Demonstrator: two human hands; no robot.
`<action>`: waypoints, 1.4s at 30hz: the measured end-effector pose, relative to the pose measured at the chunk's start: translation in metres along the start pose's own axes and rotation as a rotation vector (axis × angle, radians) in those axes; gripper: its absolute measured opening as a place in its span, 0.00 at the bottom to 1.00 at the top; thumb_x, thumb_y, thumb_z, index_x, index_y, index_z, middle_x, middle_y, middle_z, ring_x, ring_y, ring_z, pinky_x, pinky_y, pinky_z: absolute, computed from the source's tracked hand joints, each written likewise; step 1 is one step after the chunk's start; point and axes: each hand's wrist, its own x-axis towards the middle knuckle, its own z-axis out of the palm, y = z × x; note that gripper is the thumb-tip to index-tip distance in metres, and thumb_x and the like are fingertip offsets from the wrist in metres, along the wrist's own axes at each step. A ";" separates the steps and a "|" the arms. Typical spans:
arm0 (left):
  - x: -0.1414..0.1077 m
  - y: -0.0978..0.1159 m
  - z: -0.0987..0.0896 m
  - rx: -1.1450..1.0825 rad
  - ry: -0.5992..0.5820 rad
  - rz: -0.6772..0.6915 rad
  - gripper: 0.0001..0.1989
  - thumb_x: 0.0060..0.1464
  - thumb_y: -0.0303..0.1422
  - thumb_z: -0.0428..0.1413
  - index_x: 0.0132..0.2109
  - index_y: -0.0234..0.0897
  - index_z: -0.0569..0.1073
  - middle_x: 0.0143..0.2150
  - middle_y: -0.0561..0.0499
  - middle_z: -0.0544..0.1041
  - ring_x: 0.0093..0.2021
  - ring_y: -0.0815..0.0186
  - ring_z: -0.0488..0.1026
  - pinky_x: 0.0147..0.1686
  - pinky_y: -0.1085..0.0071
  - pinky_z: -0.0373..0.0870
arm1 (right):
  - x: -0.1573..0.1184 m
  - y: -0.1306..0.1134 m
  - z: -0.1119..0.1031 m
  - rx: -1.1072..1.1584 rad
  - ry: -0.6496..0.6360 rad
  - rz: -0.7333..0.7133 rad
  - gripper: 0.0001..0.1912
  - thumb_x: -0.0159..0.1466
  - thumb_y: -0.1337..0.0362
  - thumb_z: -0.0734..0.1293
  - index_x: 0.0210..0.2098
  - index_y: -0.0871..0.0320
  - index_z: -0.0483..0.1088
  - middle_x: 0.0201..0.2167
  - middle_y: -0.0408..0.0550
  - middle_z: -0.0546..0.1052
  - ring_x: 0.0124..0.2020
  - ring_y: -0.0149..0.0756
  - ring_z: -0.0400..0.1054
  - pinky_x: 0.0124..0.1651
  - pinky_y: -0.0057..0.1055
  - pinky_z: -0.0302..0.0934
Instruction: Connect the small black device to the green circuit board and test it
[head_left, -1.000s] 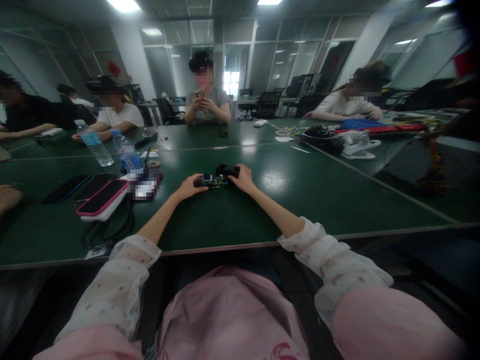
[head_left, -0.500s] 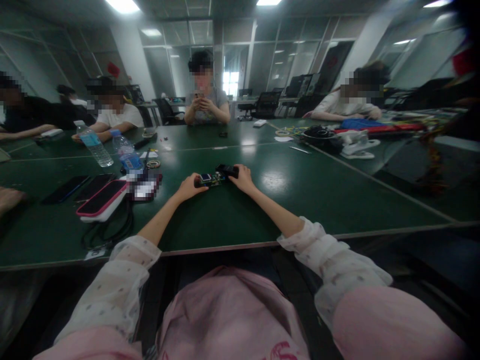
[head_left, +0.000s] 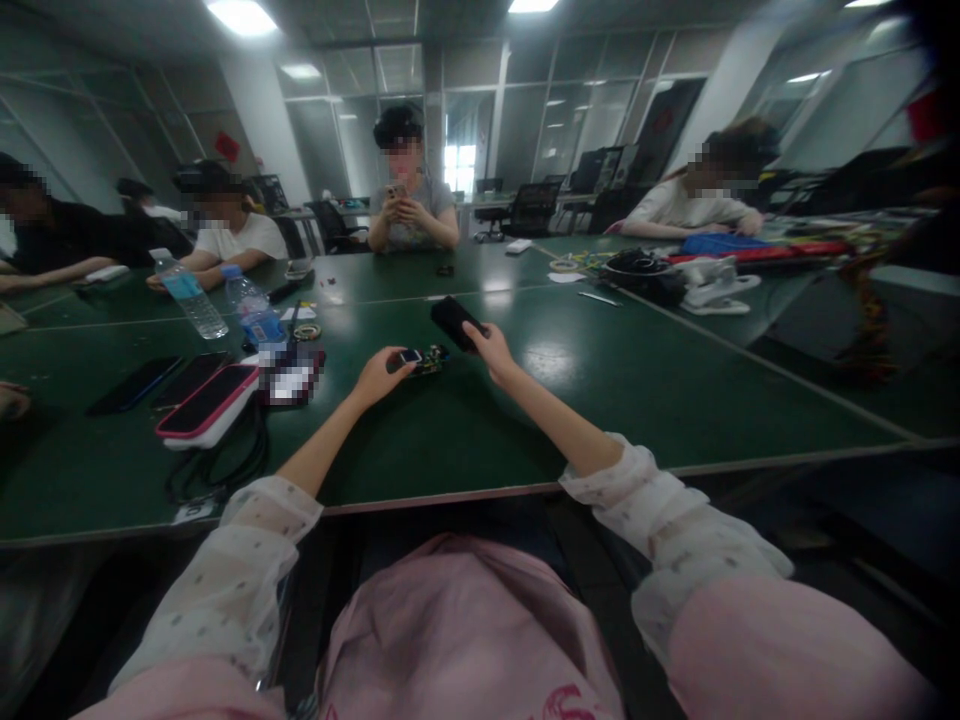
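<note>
Over the green table (head_left: 465, 440), my left hand (head_left: 379, 375) is closed on the left end of a small circuit board (head_left: 431, 360). A little screen with a pale edge shows on that board near my thumb. My right hand (head_left: 493, 352) grips a black oblong case (head_left: 452, 318), thumb on its upper face. The case is tilted and sits just beyond and to the right of the board, apart from it. My fingers underneath both things are hidden.
Left of my arms lie several phones, one a pink-rimmed phone (head_left: 210, 405), and a black cord (head_left: 247, 455). Two water bottles (head_left: 255, 310) stand behind them. Far right are white objects (head_left: 720, 290) and a blue item (head_left: 724, 247). Other people sit around the table.
My right hand has lifted the black case up and away from the circuit board, turning it. My left hand has stayed nearly in place with the board.
</note>
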 end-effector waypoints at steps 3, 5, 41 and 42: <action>-0.001 0.004 0.001 0.051 0.035 0.011 0.25 0.52 0.45 0.55 0.55 0.38 0.68 0.49 0.44 0.74 0.48 0.58 0.72 0.49 0.59 0.68 | -0.010 -0.009 0.006 0.074 -0.099 0.007 0.26 0.56 0.45 0.66 0.43 0.58 0.62 0.39 0.51 0.71 0.35 0.36 0.70 0.32 0.30 0.70; -0.002 0.006 0.000 0.093 0.049 0.033 0.25 0.53 0.44 0.55 0.55 0.38 0.68 0.50 0.44 0.73 0.48 0.58 0.71 0.49 0.59 0.67 | -0.017 -0.013 0.010 0.108 -0.156 0.013 0.25 0.57 0.46 0.67 0.44 0.57 0.62 0.39 0.50 0.71 0.36 0.36 0.70 0.31 0.30 0.71; -0.007 0.022 -0.002 0.198 0.089 0.187 0.17 0.53 0.42 0.56 0.47 0.40 0.71 0.45 0.47 0.73 0.43 0.60 0.70 0.43 0.63 0.66 | -0.038 -0.016 0.016 -0.265 -0.276 -0.204 0.26 0.59 0.42 0.63 0.46 0.56 0.63 0.37 0.49 0.71 0.32 0.35 0.68 0.30 0.29 0.65; -0.007 0.021 -0.002 0.197 0.096 0.183 0.17 0.52 0.42 0.57 0.47 0.39 0.70 0.44 0.48 0.73 0.42 0.61 0.70 0.43 0.64 0.66 | -0.038 -0.015 0.017 -0.282 -0.279 -0.227 0.27 0.59 0.42 0.62 0.46 0.57 0.63 0.37 0.49 0.72 0.34 0.35 0.68 0.31 0.29 0.65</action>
